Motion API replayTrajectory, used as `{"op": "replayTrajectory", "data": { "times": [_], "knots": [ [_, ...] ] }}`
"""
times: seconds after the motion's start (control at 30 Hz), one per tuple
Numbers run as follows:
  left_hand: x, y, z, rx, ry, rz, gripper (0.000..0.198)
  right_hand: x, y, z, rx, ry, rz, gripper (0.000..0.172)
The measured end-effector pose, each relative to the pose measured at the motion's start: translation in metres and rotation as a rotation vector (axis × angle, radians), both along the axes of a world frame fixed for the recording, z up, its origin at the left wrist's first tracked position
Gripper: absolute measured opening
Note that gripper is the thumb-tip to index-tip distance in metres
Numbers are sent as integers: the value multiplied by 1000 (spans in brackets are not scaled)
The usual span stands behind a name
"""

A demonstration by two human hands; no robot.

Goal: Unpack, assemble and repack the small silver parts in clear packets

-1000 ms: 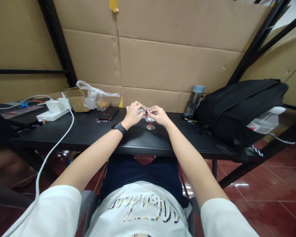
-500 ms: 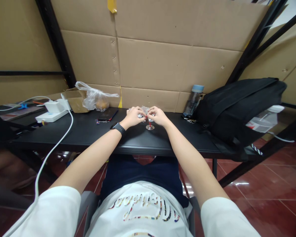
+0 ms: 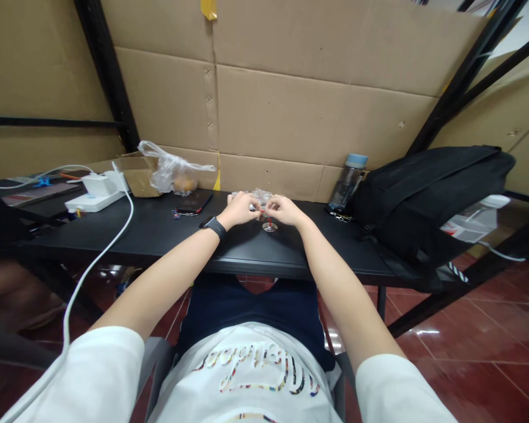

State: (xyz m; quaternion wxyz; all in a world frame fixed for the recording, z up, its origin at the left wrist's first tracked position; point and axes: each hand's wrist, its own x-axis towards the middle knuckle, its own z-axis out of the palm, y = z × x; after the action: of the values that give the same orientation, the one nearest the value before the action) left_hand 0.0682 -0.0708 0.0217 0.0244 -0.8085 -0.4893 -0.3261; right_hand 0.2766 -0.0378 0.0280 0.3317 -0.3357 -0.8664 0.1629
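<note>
Nearest us: white shirt [image 3: 251, 370], dark trousers [image 3: 220, 305], then a black desk [image 3: 335, 247]. We note a small stand [image 3: 270, 227], round silvery base and red stem, upright on the desktop just below and between both hands; its upper part is hidden. Left hand [image 3: 241, 208], black watch [image 3: 214, 225] at the wrist, and right hand [image 3: 284, 210]: fingers curled, fingertips close together by a small red bit. We cannot tell what either has hold of. Just behind, crumpled clear plastic [image 3: 261, 195]. Bottle [image 3: 349, 182] and black backpack [image 3: 427, 200] to our right; cardboard wall [image 3: 282, 117] farthest.
</note>
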Motion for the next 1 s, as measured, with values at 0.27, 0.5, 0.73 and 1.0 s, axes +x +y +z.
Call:
{"op": "replayTrajectory", "data": {
  "times": [0.27,0.5,0.73,1.0],
  "knots": [
    [-3,6,-3,-42,2,62,9,18,2,0,-284,-282,149,22],
    [-3,5,1,-93,-131,49,11,16,11,-2,-209,115,40,25],
    [-5,17,-4,-158,-486,-16,21,5,1,1,-243,469,-35,35],
    [-3,23,-10,-146,-538,-85,20,-11,0,-9,-401,532,-11,35]
  ]
}}
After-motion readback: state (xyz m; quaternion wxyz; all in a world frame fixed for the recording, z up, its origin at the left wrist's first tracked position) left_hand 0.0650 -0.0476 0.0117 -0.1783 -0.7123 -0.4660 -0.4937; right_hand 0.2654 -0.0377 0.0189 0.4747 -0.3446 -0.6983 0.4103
